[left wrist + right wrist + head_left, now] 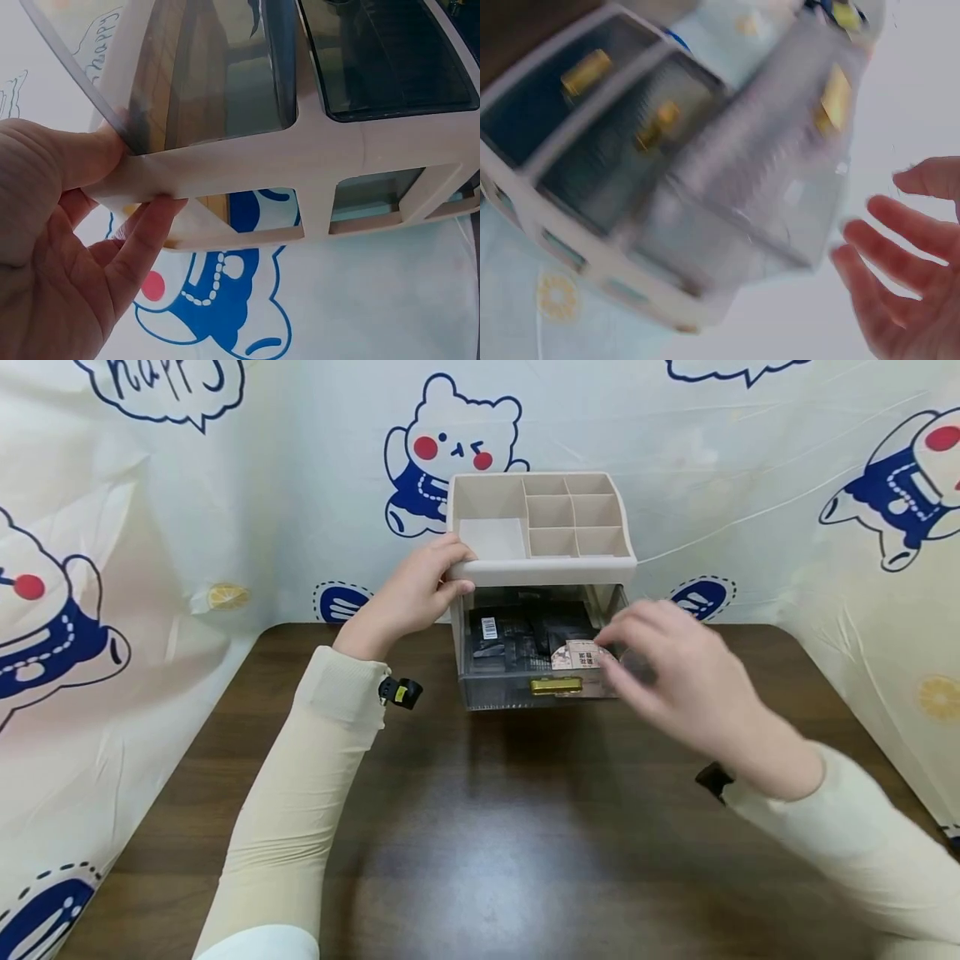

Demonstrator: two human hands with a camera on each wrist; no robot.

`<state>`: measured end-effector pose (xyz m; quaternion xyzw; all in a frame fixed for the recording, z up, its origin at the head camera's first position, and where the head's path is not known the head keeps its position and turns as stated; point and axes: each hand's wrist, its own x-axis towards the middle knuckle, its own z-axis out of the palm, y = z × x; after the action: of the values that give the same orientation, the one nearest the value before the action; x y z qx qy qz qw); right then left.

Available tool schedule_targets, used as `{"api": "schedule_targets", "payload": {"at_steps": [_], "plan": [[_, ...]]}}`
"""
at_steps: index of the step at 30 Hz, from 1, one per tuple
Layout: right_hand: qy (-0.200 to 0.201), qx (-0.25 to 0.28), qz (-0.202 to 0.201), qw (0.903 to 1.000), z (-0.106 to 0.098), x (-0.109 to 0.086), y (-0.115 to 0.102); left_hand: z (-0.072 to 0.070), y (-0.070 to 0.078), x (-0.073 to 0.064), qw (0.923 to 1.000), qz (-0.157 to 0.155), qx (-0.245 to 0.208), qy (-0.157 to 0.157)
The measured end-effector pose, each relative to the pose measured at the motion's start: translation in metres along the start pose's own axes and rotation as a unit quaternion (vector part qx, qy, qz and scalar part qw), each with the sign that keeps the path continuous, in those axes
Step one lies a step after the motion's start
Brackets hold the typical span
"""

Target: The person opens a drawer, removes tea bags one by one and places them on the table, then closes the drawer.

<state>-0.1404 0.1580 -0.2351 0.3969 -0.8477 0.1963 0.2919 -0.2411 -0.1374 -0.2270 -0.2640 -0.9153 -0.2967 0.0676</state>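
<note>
A cream desktop organizer (pixel 540 572) with a compartmented top stands at the back of the table. Its clear upper drawer (pixel 498 689), with a gold handle (pixel 557 686), is pulled out. Inside lie black packets (pixel 517 635) and a pale printed label (pixel 581 654). My left hand (pixel 420 585) grips the organizer's top left corner; in the left wrist view, thumb and fingers of that hand (pixel 67 232) pinch its edge. By the drawer's right front corner is my right hand (pixel 682 677), slightly blurred. The right wrist view shows that hand (pixel 915 277) with loosely bent fingers, apart from the drawer (pixel 757 165).
The dark wooden table (pixel 480 827) extends in front of the organizer. A cartoon-printed cloth (pixel 322 460) hangs behind it and along both sides. More gold-handled drawer fronts (pixel 570 90) belong to the organizer in the right wrist view.
</note>
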Motion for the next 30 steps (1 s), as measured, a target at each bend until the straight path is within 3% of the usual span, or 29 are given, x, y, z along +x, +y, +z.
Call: {"api": "schedule_targets", "payload": {"at_steps": [2, 6, 12, 16, 20, 23, 26, 30], "plan": [[-0.039, 0.043, 0.052, 0.9969, -0.014, 0.016, 0.008, -0.001, 0.000, 0.000, 1.0000, -0.002, 0.001, 0.004], [-0.133, 0.088, 0.142, 0.9770, -0.033, 0.053, 0.029, -0.002, 0.000, -0.002, 0.9999, -0.005, 0.010, 0.009], [-0.261, 0.101, 0.174, 0.9441, -0.034, 0.099, 0.054, 0.000, 0.001, -0.003, 0.9999, -0.004, 0.011, 0.008], [-0.363, 0.134, 0.172, 0.9057, -0.025, 0.122, 0.060, 0.000, 0.002, -0.003, 1.0000, -0.006, 0.006, 0.005], [-0.473, 0.143, 0.165, 0.8536, -0.012, 0.137, 0.059, 0.001, 0.001, -0.005, 0.9999, -0.013, 0.001, 0.001], [-0.531, 0.137, 0.174, 0.8177, -0.003, 0.143, 0.055, 0.001, 0.000, -0.005, 0.9999, -0.013, -0.001, 0.002], [-0.565, 0.123, 0.176, 0.7964, 0.004, 0.145, 0.052, 0.001, 0.000, -0.004, 0.9999, -0.010, -0.002, 0.003], [-0.588, 0.102, 0.174, 0.7832, 0.011, 0.143, 0.047, 0.001, 0.001, -0.002, 1.0000, -0.007, -0.001, 0.002]]}}
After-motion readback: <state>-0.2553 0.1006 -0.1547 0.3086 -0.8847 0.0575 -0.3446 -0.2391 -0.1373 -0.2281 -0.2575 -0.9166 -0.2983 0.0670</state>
